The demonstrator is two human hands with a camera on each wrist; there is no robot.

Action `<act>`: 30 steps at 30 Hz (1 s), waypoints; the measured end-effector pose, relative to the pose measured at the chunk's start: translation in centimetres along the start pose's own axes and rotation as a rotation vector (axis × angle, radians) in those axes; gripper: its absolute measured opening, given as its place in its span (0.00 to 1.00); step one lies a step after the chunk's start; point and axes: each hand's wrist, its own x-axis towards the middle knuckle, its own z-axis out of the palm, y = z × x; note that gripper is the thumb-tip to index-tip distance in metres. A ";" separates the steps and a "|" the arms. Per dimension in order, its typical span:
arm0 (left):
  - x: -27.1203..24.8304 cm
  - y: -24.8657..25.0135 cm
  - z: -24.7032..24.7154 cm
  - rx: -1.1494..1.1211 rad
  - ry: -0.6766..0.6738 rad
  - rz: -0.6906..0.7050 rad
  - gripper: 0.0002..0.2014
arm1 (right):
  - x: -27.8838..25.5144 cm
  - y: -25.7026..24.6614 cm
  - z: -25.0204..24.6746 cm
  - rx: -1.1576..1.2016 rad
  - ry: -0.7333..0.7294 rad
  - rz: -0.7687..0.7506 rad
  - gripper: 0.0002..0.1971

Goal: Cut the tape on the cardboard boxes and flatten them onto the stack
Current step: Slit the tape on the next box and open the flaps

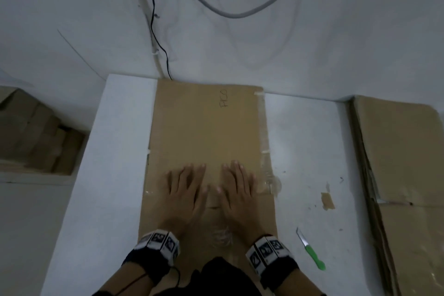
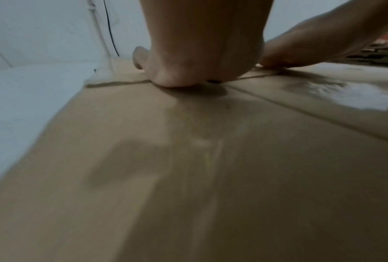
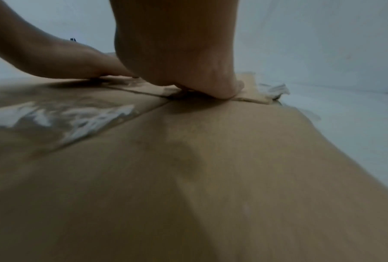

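Flattened box (image 1: 204, 132) lying on the white worktop (image 1: 115, 151), long axis running away from the body, far edge at the wall. "PCO" handwritten near the far end. Clear tape (image 1: 265, 127) trailing along the right edge, crumpled near the right hand; another shiny crumpled patch of tape on the cardboard between the wrists.

Left hand (image 1: 186, 191) flat on the box, palm down, fingers straight and slightly spread, holding nothing. Right hand (image 1: 236, 190) just beside it, likewise flat, fingers straight, thumbs nearly meeting across a seam in the cardboard. Both pressing near the crease between panel and flaps. From the left wrist view, heel of the left hand (image 2: 188, 58) bearing on the box (image 2: 188, 177) at a fold line, the right hand (image 2: 311, 44) visible beyond. From the right wrist view, heel of the right hand (image 3: 184, 58) down on the box (image 3: 211, 177) at the flap edge, the left hand (image 3: 61, 58) alongside, tape (image 3: 76, 120) glinting to the left.

Marker-patterned bands on both wrists.

Green-handled knife (image 1: 311, 251) lying on the worktop to the right of the box, apart from both hands. Small scrap of brown tape (image 1: 327, 200) farther up on the same side. Stack (image 1: 403, 175) of flattened cardboard at the right edge of the worktop. More boxes (image 1: 31, 132) lower down at the left, dim. Grey hose (image 1: 240, 13) and black cable (image 1: 153, 19) hanging against the wall behind.
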 end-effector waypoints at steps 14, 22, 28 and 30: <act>18.4 -3.0 -1.5 0.075 0.059 -0.031 0.31 | 19.9 2.0 -3.3 -0.114 -0.048 0.031 0.38; 18.2 -3.7 -2.4 0.038 0.115 -0.048 0.31 | 19.9 2.4 -5.5 -0.009 -0.112 0.110 0.40; 16.9 -5.5 -2.9 0.103 0.089 -0.281 0.36 | 17.4 4.4 -5.0 -0.051 -0.007 0.241 0.39; 17.3 -5.7 -3.4 0.064 0.047 -0.271 0.36 | 17.5 4.9 -5.5 0.022 -0.046 0.224 0.35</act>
